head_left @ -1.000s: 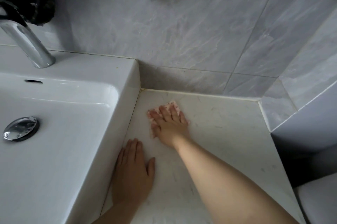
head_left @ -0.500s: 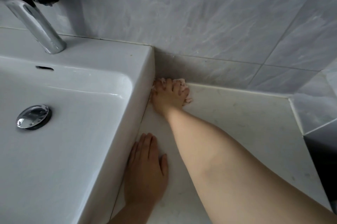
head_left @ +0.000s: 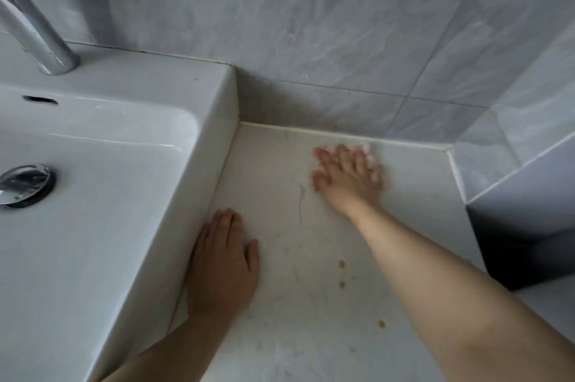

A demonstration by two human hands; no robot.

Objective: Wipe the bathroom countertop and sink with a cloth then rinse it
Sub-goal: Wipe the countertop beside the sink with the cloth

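Right hand (head_left: 348, 185), fingers straight, pressing perhaps pink cloth (head_left: 369, 153) on countertop (head_left: 289, 304), left hand (head_left: 222, 266) flat

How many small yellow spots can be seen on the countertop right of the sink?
3 yellow spots: one, another just nearer the camera, both between the forearms; the third nearer still, beside the right forearm. The arms may hide others.

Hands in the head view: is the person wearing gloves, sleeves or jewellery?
The left hand and right hand are both bare, no gloves. No sleeves, watch or bracelet show on either arm within the frame. A dark mark on one right finger may be a ring; too blurred to tell.
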